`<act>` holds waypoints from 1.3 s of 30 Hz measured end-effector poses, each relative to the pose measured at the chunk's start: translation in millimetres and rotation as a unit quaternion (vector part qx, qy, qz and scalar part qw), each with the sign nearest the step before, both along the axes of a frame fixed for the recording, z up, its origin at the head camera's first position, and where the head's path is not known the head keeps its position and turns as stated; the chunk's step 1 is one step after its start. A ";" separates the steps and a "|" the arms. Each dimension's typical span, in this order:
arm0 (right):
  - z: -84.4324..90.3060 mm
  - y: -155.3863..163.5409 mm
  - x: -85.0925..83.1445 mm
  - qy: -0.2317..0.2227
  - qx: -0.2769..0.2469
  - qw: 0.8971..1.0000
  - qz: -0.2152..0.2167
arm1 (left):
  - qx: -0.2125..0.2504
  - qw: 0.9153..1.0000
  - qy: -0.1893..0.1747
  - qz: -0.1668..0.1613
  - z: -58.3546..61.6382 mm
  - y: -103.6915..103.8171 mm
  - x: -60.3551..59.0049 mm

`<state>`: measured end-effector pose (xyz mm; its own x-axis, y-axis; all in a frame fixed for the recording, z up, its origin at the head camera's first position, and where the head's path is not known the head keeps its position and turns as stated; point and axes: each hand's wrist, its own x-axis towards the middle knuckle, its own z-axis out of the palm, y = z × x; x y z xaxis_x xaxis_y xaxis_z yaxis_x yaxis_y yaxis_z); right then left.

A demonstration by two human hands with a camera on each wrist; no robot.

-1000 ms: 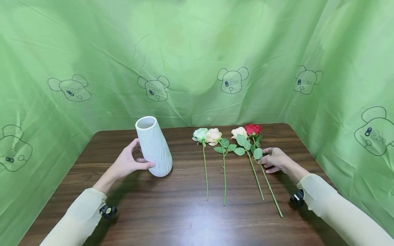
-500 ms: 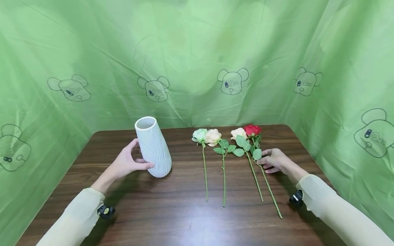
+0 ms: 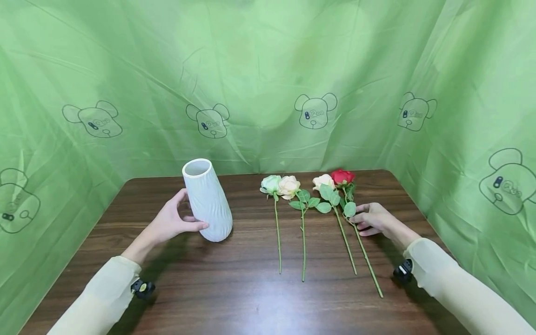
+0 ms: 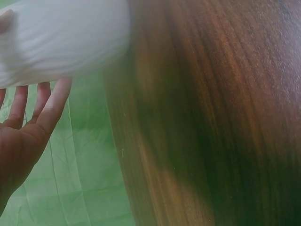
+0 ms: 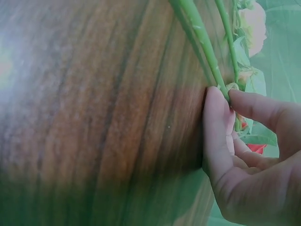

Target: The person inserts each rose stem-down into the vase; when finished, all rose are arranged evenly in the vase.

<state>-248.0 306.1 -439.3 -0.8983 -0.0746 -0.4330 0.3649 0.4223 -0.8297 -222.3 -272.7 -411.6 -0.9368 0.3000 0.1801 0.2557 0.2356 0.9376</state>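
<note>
A white ribbed vase [image 3: 208, 200] stands tilted on the left half of the dark wooden table [image 3: 234, 293]. My left hand [image 3: 173, 222] grips its lower side, thumb in front and fingers behind. In the left wrist view the vase [image 4: 61, 42] lies against the fingers [image 4: 47, 108]. Several roses lie in a row to the right, blooms pointing away from me. The rightmost is a red rose [image 3: 342, 177]. My right hand [image 3: 371, 218] pinches its stem [image 5: 204, 52] just below the leaves, between thumb and forefinger [image 5: 263, 110], with the stem still on the table.
A pale green rose [image 3: 271, 184], a cream rose [image 3: 290, 185] and a peach rose [image 3: 324, 180] lie left of the red one, stems toward me. A green curtain [image 3: 268, 83] with bear prints closes in the table's back and sides.
</note>
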 end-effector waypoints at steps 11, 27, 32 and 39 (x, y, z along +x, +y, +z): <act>18.3 4.3 1.7 -0.008 -0.074 0.997 0.014 | 0.001 1.000 -0.008 -0.007 1.9 0.6 -0.9; 62.3 4.1 7.3 0.028 -0.246 0.968 0.048 | -0.001 1.000 -0.007 -0.004 0.4 -0.1 -2.4; 77.4 -2.1 10.9 0.042 -0.299 0.952 0.053 | 0.002 1.000 -0.007 -0.009 1.6 -0.4 -1.9; 94.8 -13.0 15.7 0.077 -0.330 0.939 0.064 | 0.005 1.000 -0.011 -0.013 2.6 -0.1 -1.6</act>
